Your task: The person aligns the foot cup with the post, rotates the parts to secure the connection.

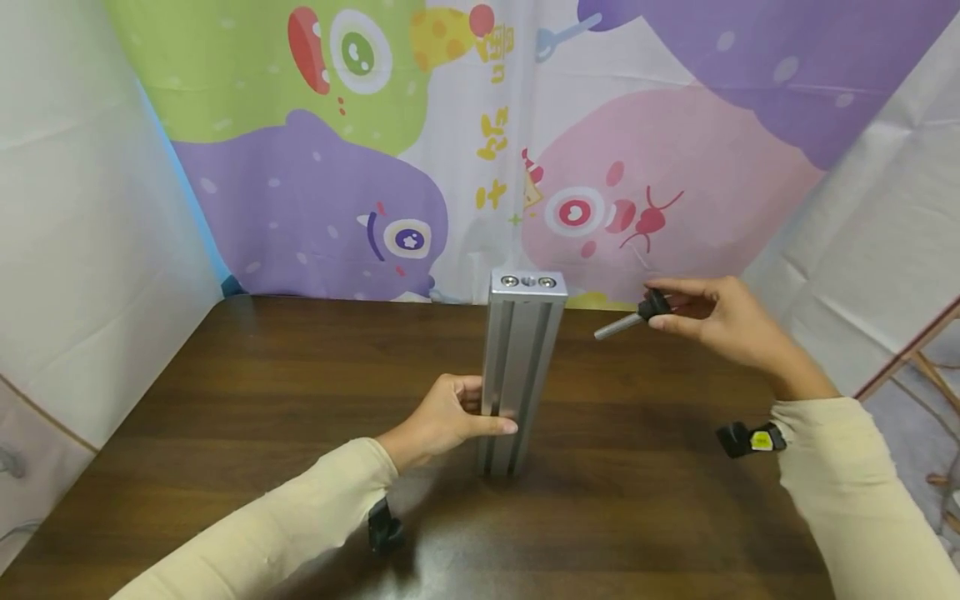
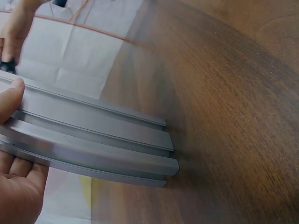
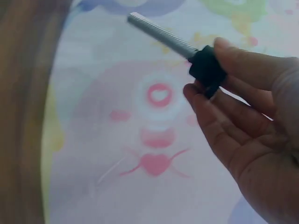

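My left hand [image 1: 450, 417] grips a silver aluminium extrusion profile [image 1: 522, 350] round its lower half, thumb across the slotted face. The profile is upright, and its top end plate [image 1: 528, 283] has two screws with a hole between them. In the left wrist view, the grooved lower end of the profile [image 2: 117, 135] is over the table; whether it touches the wood I cannot tell. To the right of the profile and apart from it, my right hand [image 1: 723, 325] pinches a knob screw by its black head [image 3: 208, 67]. The screw's threaded metal shank [image 3: 161, 35] points left toward the profile.
A dark wood-grain table [image 1: 300, 375] lies under both hands. Behind it hangs a curtain [image 1: 480, 242] with cartoon monsters. White fabric walls [image 1: 75, 192] close in the left and right sides. A black wrist camera [image 1: 750, 439] sits at the right sleeve.
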Action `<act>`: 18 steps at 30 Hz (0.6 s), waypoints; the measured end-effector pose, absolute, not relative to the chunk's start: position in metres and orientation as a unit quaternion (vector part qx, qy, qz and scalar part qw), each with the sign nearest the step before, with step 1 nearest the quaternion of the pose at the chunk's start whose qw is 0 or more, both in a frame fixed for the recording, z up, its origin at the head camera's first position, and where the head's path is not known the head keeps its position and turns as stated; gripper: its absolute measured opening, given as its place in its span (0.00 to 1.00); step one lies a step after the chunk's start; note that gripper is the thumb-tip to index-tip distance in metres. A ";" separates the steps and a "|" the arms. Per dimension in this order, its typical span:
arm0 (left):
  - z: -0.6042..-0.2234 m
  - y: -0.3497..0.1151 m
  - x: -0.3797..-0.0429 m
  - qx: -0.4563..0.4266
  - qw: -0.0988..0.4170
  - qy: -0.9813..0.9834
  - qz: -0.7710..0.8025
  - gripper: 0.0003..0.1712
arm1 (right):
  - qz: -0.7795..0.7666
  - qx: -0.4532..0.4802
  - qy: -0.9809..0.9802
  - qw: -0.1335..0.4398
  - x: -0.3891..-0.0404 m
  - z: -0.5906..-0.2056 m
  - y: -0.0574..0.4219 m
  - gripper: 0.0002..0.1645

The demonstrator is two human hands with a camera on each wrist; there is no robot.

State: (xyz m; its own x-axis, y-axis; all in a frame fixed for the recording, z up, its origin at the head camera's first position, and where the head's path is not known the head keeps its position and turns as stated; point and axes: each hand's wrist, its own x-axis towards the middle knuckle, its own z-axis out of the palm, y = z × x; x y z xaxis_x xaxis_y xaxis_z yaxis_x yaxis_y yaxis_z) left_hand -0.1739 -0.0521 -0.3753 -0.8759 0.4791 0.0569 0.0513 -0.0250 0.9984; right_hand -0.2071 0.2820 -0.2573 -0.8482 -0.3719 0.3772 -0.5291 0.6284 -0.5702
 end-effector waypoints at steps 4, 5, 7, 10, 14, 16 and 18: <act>-0.375 -0.052 -0.173 0.193 0.156 0.680 0.690 0.23 | 0.423 0.254 -0.860 0.131 -0.201 -0.236 0.272 0.25; -0.375 -0.052 -0.173 0.193 0.156 0.680 0.690 0.23 | 0.438 0.258 -0.850 0.135 -0.199 -0.230 0.270 0.25; -0.375 -0.052 -0.173 0.192 0.156 0.680 0.690 0.24 | 0.463 0.265 -0.834 0.141 -0.194 -0.218 0.264 0.25; -0.376 -0.051 -0.173 0.190 0.156 0.681 0.690 0.24 | 0.510 0.299 -0.793 0.144 -0.189 -0.200 0.256 0.24; -0.377 -0.051 -0.174 0.191 0.156 0.679 0.692 0.23 | 0.561 0.349 -0.739 0.131 -0.185 -0.178 0.246 0.25; -0.378 -0.052 -0.175 0.196 0.154 0.678 0.692 0.23 | 0.566 0.360 -0.731 0.124 -0.182 -0.169 0.241 0.25; -0.379 -0.051 -0.175 0.197 0.154 0.677 0.692 0.23 | 0.563 0.364 -0.733 0.115 -0.180 -0.161 0.235 0.25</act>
